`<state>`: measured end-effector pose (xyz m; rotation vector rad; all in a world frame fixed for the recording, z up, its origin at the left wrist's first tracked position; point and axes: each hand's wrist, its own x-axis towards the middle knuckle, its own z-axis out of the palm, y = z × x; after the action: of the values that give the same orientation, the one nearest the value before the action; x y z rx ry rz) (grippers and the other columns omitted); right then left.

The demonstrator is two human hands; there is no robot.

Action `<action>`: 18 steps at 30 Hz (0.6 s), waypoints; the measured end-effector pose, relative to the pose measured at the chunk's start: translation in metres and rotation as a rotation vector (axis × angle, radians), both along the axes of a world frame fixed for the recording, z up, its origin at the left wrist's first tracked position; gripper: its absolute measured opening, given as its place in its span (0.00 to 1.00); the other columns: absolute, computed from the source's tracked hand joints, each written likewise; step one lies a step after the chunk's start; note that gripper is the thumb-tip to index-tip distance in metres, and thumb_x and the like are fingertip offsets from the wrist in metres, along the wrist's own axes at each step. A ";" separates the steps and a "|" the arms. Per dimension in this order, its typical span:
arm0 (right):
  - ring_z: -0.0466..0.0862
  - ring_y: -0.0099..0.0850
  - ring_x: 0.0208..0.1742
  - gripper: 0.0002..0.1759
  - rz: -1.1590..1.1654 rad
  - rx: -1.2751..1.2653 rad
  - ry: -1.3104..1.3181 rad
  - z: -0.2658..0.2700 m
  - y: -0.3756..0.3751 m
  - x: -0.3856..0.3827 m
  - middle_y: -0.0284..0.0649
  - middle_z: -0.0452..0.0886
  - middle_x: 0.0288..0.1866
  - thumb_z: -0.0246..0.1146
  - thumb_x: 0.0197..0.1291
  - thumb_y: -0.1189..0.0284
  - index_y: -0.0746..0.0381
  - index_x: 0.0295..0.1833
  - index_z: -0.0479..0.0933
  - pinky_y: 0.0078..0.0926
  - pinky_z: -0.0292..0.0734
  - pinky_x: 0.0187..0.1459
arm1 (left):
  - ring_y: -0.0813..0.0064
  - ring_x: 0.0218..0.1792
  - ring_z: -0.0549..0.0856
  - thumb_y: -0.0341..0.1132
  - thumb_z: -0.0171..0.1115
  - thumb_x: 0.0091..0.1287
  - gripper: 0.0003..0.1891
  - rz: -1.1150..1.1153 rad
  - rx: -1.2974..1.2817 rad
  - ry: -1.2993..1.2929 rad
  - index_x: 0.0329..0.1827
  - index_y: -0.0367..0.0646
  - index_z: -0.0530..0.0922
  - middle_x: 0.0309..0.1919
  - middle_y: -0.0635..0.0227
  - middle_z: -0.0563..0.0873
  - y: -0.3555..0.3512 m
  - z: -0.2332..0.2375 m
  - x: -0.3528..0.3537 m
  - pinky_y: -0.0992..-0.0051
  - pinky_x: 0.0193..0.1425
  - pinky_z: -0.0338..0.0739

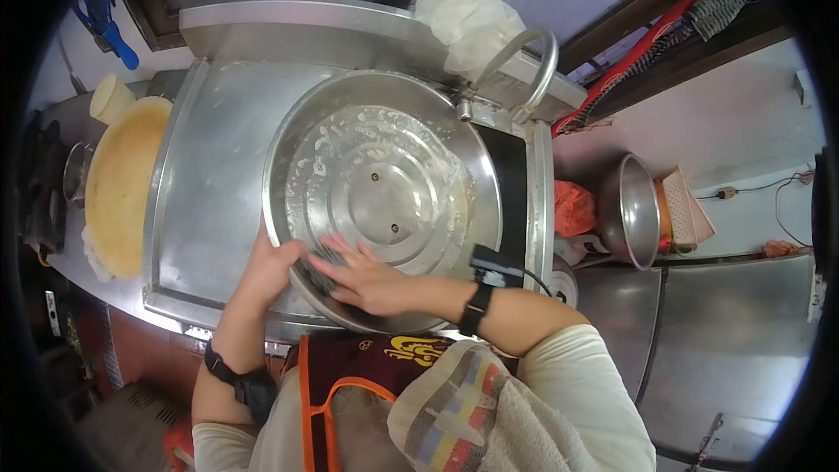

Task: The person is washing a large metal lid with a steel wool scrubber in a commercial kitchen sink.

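Observation:
A large round stainless steel basin (pixel 485 201) rests over the sink counter, wet and streaked with suds inside. Within it lies a ringed metal disc (pixel 384 197) with two small bolts near its middle, like the underside of a pot lid. My left hand (pixel 273 267) grips the basin's near left rim, thumb toward the inside. Against the inner wall at the near side, my right hand (pixel 371 281) lies with its fingers spread. Whether anything is under its palm is hidden.
A curved faucet (pixel 533 74) stands behind the basin, with a white plastic bag (pixel 468 17) beside it. A round yellowish board (pixel 131 188) leans at the left. On the right are a metal bowl (pixel 631 210), a red bag (pixel 574 208) and a steel worktop (pixel 734 332).

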<state>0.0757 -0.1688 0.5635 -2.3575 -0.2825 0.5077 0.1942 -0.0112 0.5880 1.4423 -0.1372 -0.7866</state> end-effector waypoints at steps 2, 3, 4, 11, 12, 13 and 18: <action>0.40 0.48 0.77 0.37 0.049 -0.052 0.091 0.000 -0.023 -0.037 0.49 0.37 0.77 0.54 0.64 0.60 0.45 0.75 0.45 0.57 0.40 0.70 | 0.73 0.44 0.78 0.26 0.55 0.51 0.30 -0.011 -0.012 0.007 0.62 0.34 0.64 0.46 0.64 0.78 -0.001 0.000 -0.001 0.74 0.51 0.72; 0.40 0.48 0.77 0.37 0.062 -0.101 0.122 -0.002 -0.039 -0.052 0.48 0.38 0.77 0.54 0.64 0.59 0.44 0.75 0.45 0.57 0.39 0.71 | 0.72 0.45 0.78 0.26 0.56 0.51 0.31 -0.014 -0.015 0.009 0.62 0.34 0.63 0.46 0.63 0.78 -0.001 0.001 0.000 0.73 0.52 0.72; 0.40 0.47 0.77 0.38 0.052 -0.192 0.144 -0.006 -0.057 -0.064 0.48 0.39 0.77 0.55 0.64 0.58 0.43 0.75 0.45 0.58 0.39 0.70 | 0.72 0.47 0.76 0.24 0.55 0.51 0.33 -0.033 -0.015 0.019 0.65 0.35 0.61 0.48 0.62 0.76 0.000 0.002 0.001 0.73 0.54 0.71; 0.50 0.49 0.74 0.37 -0.228 -0.712 0.300 -0.009 -0.153 -0.034 0.53 0.49 0.74 0.52 0.64 0.54 0.42 0.75 0.44 0.62 0.46 0.67 | 0.72 0.49 0.76 0.27 0.57 0.50 0.35 -0.019 -0.051 -0.048 0.66 0.36 0.60 0.49 0.63 0.76 -0.001 -0.003 0.001 0.73 0.55 0.70; 0.50 0.50 0.74 0.37 -0.307 -0.682 0.183 -0.026 -0.165 -0.022 0.53 0.49 0.74 0.52 0.65 0.55 0.43 0.75 0.44 0.62 0.46 0.67 | 0.72 0.48 0.76 0.26 0.57 0.50 0.35 -0.019 -0.047 -0.044 0.66 0.36 0.60 0.49 0.63 0.76 -0.001 -0.002 0.002 0.73 0.55 0.70; 0.49 0.50 0.74 0.36 -0.383 -0.648 0.066 -0.051 -0.178 -0.012 0.54 0.49 0.74 0.52 0.65 0.56 0.43 0.75 0.44 0.62 0.46 0.67 | 0.73 0.48 0.76 0.26 0.57 0.50 0.35 -0.024 -0.024 -0.036 0.66 0.36 0.60 0.49 0.64 0.76 -0.001 0.000 0.002 0.73 0.55 0.71; 0.46 0.51 0.75 0.37 -0.606 -0.508 -0.018 -0.050 -0.158 0.066 0.57 0.46 0.74 0.51 0.64 0.55 0.46 0.75 0.44 0.57 0.45 0.69 | 0.74 0.46 0.76 0.25 0.56 0.52 0.33 -0.031 -0.003 -0.032 0.65 0.36 0.61 0.48 0.65 0.77 0.000 0.000 0.001 0.74 0.53 0.71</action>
<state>0.1421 -0.3273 0.5137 -2.7514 0.6112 0.2778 0.1955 -0.0115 0.5879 1.4532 -0.1851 -0.7882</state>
